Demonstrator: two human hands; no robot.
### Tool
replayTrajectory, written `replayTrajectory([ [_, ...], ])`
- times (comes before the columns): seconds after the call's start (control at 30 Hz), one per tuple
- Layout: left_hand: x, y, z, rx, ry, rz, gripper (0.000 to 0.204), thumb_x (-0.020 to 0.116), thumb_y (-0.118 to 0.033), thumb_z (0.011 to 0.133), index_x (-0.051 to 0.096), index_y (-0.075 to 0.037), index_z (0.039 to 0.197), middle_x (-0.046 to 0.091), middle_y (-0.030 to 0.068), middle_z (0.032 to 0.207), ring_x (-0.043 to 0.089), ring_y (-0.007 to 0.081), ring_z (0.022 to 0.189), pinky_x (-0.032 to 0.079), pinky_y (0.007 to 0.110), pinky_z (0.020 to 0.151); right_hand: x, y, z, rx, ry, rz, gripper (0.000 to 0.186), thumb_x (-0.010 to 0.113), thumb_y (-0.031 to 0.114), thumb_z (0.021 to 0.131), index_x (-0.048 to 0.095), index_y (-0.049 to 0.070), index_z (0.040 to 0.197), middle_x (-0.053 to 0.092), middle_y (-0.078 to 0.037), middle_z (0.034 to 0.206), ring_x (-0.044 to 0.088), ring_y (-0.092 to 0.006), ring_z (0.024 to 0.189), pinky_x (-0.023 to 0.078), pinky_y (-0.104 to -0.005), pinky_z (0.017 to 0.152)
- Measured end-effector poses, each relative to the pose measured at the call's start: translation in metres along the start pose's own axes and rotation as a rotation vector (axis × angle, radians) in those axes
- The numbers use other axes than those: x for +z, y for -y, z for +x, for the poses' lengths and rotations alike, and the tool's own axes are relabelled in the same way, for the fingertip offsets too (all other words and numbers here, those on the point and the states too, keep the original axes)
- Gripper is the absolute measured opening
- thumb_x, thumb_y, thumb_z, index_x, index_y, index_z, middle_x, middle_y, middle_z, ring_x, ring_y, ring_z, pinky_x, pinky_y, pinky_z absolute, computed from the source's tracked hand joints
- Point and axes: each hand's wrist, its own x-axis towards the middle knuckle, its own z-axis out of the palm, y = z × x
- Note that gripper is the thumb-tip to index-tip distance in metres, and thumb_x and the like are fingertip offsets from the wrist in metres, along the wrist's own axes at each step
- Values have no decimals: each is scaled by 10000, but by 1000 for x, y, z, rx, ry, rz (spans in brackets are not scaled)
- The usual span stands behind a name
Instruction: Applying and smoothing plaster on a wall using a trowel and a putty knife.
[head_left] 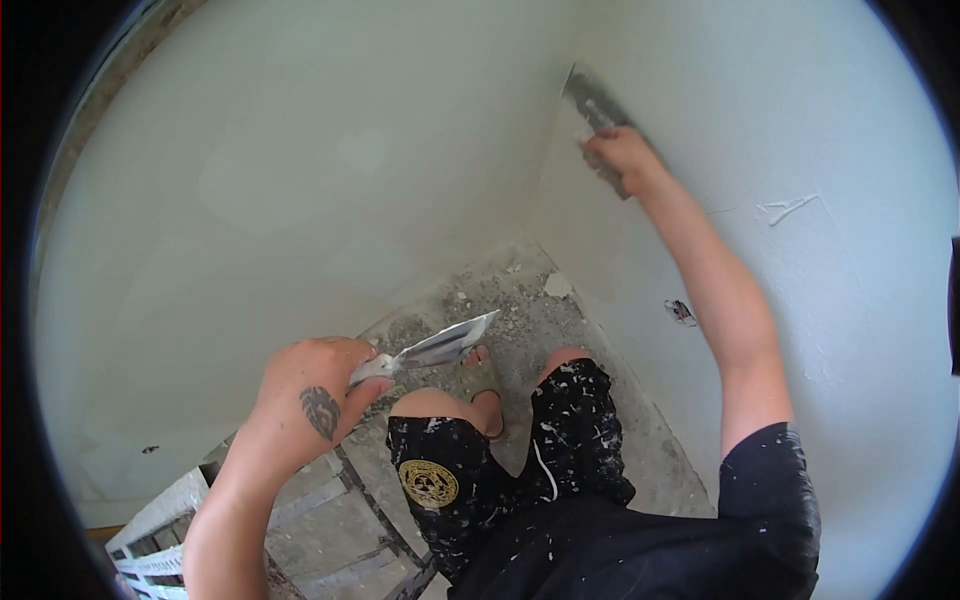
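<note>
My left hand (315, 395) is closed round the handle of a putty knife (445, 345), held over my knees. White plaster lines the edges of its broad metal blade. Reaching forward, my right hand (625, 160) grips a plastering trowel (597, 100), its long grey blade against the right wall (850, 130) close to the corner with the left wall (290, 130). The trowel is slightly blurred. Below and right of it, a raised smear of wet plaster (788, 208) marks the right wall.
A plaster-spattered metal ladder or stand (165, 520) is at the lower left. Rubble and plaster crumbs lie on the rough concrete floor (650, 440) near the corner. The right wall has a small opening (680, 312), perhaps a socket box; a smaller hole (150, 449) shows low in the left wall.
</note>
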Motion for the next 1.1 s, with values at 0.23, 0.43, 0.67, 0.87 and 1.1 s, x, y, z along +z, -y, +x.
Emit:
replayTrajectory([
  [0.23,4,-4,7,30,28,-25,187,696,-209,833,672,-34,893,646,185,779,615,405,790,477,479,686,-21,55,-65,-411,-172,173,300,688,251,907,629,-3,1056,627,-31,804,551,-93,704,454,-277,623],
  [0.43,-1,0,4,0,8,-71,219,690,-229,841,673,-13,875,638,201,745,605,414,752,473,469,672,8,-16,-136,-354,4,-131,351,741,299,855,611,9,1003,611,-3,752,549,-99,646,448,-284,582],
  [0.67,-5,-14,13,-262,232,-617,312,694,-299,903,655,0,821,582,58,600,554,138,557,431,293,544,5,-77,-193,-155,85,514,283,749,247,845,613,44,988,612,-18,730,598,-104,605,474,-247,536],
  [0.87,12,-11,15,-144,351,-836,302,654,-283,953,663,-9,825,604,7,656,559,71,599,422,247,544,42,-46,-224,-254,804,660,196,757,136,824,624,45,935,619,-10,761,582,-89,597,465,-233,524],
  [1.1,-1,-9,17,-110,130,-1007,230,618,-178,967,644,31,875,639,64,786,576,132,619,469,276,568,45,-115,-233,-91,625,434,253,697,258,900,628,21,953,614,-43,736,580,-110,604,469,-264,547],
])
